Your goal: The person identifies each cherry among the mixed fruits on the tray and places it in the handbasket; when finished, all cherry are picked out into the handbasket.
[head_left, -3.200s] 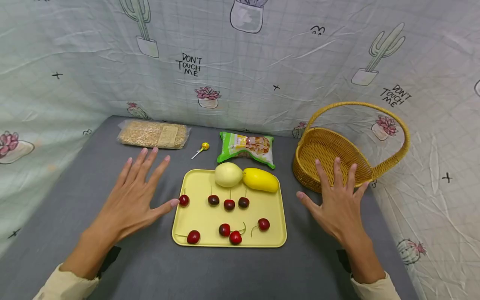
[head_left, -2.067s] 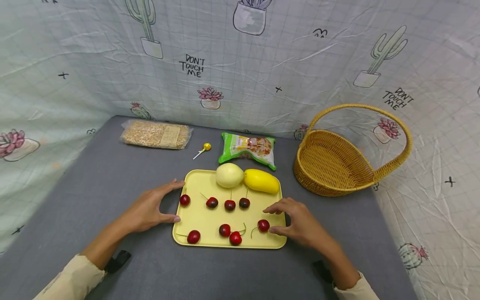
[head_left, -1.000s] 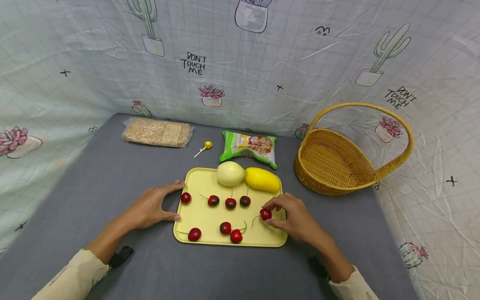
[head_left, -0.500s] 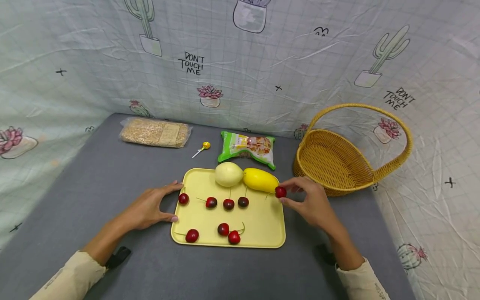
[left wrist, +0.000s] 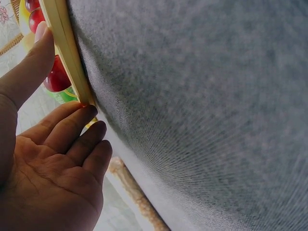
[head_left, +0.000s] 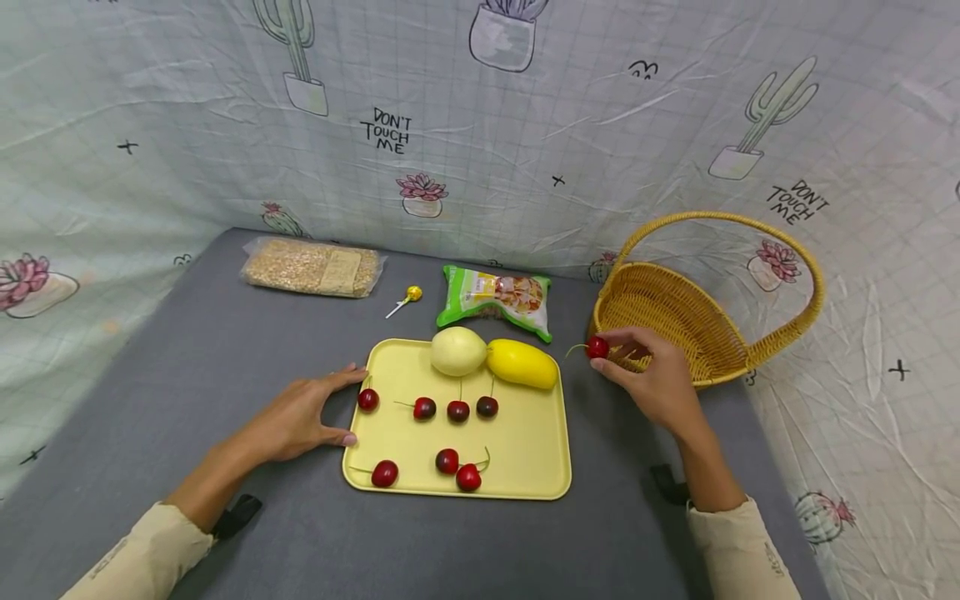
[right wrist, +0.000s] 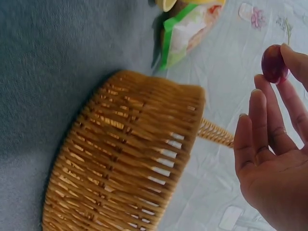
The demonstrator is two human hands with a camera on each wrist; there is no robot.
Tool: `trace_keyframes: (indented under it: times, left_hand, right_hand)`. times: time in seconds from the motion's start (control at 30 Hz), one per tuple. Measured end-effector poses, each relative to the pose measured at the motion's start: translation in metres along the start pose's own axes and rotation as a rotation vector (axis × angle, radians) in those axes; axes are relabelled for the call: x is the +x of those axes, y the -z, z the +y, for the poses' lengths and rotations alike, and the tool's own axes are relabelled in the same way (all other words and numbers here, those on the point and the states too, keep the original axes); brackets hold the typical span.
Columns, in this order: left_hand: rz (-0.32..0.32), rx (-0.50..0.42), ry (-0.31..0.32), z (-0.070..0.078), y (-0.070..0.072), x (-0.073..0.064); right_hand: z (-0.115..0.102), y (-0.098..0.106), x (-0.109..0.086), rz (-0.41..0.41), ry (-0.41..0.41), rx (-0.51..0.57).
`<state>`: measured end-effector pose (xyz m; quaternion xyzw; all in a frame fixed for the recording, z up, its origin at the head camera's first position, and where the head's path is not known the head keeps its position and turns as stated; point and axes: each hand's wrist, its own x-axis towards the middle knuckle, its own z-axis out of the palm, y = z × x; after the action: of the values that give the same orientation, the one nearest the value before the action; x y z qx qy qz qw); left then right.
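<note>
My right hand (head_left: pixel 660 379) pinches a dark red cherry (head_left: pixel 597 347) between thumb and fingertips, its thin stem pointing left. In the right wrist view, that cherry (right wrist: pixel 274 65) is up above the level of the woven basket (right wrist: pixel 120 154). From the head view, the hand overlaps the near-left rim of the basket (head_left: pixel 652 312). My left hand (head_left: pixel 303 417) touches the left edge of the yellow tray (head_left: pixel 517 450), thumb and index finger spread apart along the rim. Several cherries (head_left: pixel 458 411) lie on the tray, with a pale round fruit (head_left: pixel 457 351) and a yellow oblong fruit (head_left: pixel 522 363) at its back.
Behind the tray lie a bag of grains (head_left: pixel 300 267), a yellow lollipop (head_left: pixel 413 293) and a green-and-white food packet (head_left: pixel 495 297). The basket's tall handle (head_left: pixel 712 216) arches over it. A printed cloth (head_left: pixel 480 125) hangs along the grey table's back and sides.
My right hand took the cherry from the tray's right side and carried it up and right to the basket's rim. My left hand came down to the tray's edge and stayed there.
</note>
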<state>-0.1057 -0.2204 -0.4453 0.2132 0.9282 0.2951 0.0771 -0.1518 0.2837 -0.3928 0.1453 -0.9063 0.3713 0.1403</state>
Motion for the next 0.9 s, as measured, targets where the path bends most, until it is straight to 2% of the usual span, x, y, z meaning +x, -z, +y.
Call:
trace_keyframes:
  times: [0.2, 0.5, 0.73, 0.9]
  left_hand:
    - [0.012, 0.007, -0.001, 0.002, 0.0, 0.0]
    - [0.017, 0.007, -0.001, 0.002, -0.002, 0.0]
    - [0.02, 0.011, -0.014, 0.003, 0.0, 0.0]
    - [0.016, 0.01, -0.009, 0.005, 0.001, 0.0]
  right_hand:
    - [0.013, 0.004, 0.015, 0.091, 0.006, 0.038]
    - [0.033, 0.006, 0.039, 0.199, -0.114, 0.107]
    - [0.02, 0.014, 0.048, 0.241, -0.217, 0.179]
    - [0.05, 0.01, 0.059, 0.288, -0.276, 0.217]
